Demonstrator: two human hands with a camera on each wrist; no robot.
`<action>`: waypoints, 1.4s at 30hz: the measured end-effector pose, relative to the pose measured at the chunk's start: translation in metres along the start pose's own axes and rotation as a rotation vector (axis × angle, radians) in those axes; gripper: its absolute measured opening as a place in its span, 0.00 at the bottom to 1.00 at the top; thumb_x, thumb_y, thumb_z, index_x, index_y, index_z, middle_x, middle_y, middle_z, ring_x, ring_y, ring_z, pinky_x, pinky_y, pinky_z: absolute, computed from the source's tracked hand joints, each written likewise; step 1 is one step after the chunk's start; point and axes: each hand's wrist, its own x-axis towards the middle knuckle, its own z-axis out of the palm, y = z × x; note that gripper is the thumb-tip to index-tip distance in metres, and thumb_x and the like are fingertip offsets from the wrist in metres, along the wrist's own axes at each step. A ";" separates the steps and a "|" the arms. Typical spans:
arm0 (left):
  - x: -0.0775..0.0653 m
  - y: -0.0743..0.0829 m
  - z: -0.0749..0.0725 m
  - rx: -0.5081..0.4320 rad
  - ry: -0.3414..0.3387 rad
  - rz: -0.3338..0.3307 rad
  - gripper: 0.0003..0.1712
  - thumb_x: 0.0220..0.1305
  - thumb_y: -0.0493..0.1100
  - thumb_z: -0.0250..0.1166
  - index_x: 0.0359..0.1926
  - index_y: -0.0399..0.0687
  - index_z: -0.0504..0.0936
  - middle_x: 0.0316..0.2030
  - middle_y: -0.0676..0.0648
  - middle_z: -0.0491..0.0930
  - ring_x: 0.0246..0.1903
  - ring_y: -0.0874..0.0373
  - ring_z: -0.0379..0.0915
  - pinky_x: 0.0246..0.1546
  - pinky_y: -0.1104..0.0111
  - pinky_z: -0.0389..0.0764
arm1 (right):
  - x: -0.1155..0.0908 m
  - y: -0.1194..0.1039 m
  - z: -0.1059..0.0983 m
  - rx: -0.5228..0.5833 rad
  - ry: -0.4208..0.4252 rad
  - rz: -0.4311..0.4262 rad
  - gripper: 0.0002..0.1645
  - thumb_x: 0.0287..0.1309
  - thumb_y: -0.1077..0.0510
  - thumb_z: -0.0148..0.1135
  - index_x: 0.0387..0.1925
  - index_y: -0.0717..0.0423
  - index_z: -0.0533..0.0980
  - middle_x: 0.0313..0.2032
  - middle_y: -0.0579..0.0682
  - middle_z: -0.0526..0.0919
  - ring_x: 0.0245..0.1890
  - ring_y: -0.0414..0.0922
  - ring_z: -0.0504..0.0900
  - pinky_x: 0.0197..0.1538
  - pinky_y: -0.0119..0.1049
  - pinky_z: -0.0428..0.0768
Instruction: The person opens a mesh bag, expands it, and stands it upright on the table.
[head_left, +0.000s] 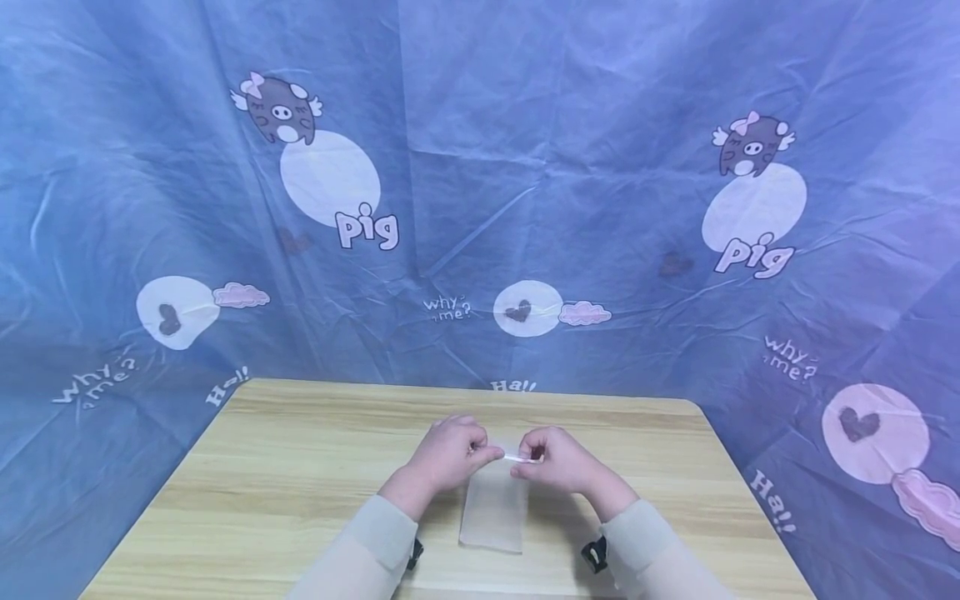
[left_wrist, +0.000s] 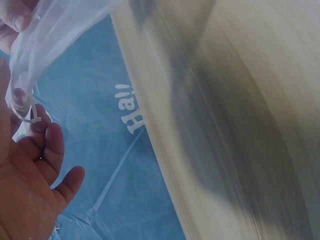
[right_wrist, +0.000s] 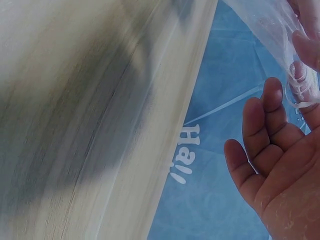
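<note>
A sheer white drawstring pouch (head_left: 495, 512) hangs from both hands above the table, its lower end toward the person. At its top edge the left hand (head_left: 453, 452) pinches one side between thumb and fingers. Opposite it, the right hand (head_left: 561, 460) grips the other side of the mouth. In the left wrist view, a thin white cord (left_wrist: 36, 115) loops by the fingertips, and the outer fingers of the left hand (left_wrist: 30, 170) curl loosely. The right wrist view has the gauzy fabric (right_wrist: 272, 27) bunched at the right hand (right_wrist: 285, 155); some fingertips lie behind the fabric.
The wooden table (head_left: 300, 467) has light grain and ends at a far edge. Behind and around it hangs a blue cloth backdrop (head_left: 472, 217) with pig prints and lettering. Black straps (head_left: 596, 553) show near the cuffs.
</note>
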 end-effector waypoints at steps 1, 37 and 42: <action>0.000 0.000 -0.001 -0.004 -0.004 -0.001 0.23 0.72 0.62 0.67 0.23 0.62 0.73 0.30 0.63 0.72 0.37 0.62 0.70 0.52 0.53 0.75 | 0.000 -0.001 0.000 0.001 -0.002 -0.002 0.13 0.57 0.59 0.77 0.24 0.51 0.78 0.25 0.37 0.78 0.27 0.35 0.73 0.34 0.32 0.76; 0.002 0.003 0.011 -0.694 0.150 -0.250 0.18 0.59 0.33 0.77 0.50 0.33 0.87 0.38 0.46 0.87 0.36 0.60 0.80 0.39 0.71 0.84 | -0.001 -0.004 0.005 0.238 0.132 0.127 0.20 0.65 0.72 0.65 0.53 0.68 0.67 0.30 0.60 0.84 0.21 0.36 0.71 0.25 0.27 0.71; 0.002 0.001 0.013 -0.719 0.195 -0.281 0.10 0.58 0.34 0.79 0.39 0.35 0.88 0.39 0.45 0.89 0.35 0.60 0.81 0.38 0.71 0.84 | -0.001 -0.006 0.005 0.262 0.167 0.149 0.19 0.62 0.71 0.68 0.52 0.71 0.73 0.29 0.55 0.85 0.20 0.35 0.69 0.23 0.26 0.67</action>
